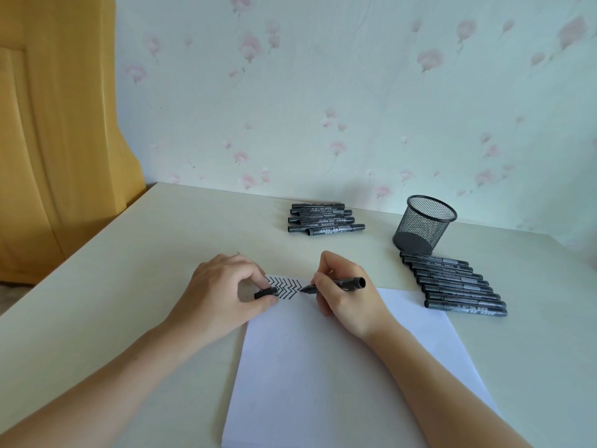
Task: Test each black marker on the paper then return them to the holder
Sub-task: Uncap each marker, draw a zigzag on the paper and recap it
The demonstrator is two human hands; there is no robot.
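— Holding an uncapped black marker (336,283), the right hand (347,294) has its grip closed round the barrel like a pen, the tip touching the white paper (339,367) at the right end of a band of black zigzag lines (284,287).

— And the other hand?

— The left hand (223,291) rests on the paper's far left corner, its grip pinching a small black cap (265,293) between thumb and fingers.

— Where are the rest of the markers?

— Two groups lie on the pale surface (113,302). One row of capped markers (452,283) lies side by side just right of the paper. A smaller pile of markers (321,219) sits farther back, near the wall.

— The holder?

— A black mesh pen holder (424,225) stands upright just behind the right-hand row. I see nothing inside it.

— Beyond that?

— Floral wallpaper (323,92) behind, a yellow wooden panel (58,124) at left.
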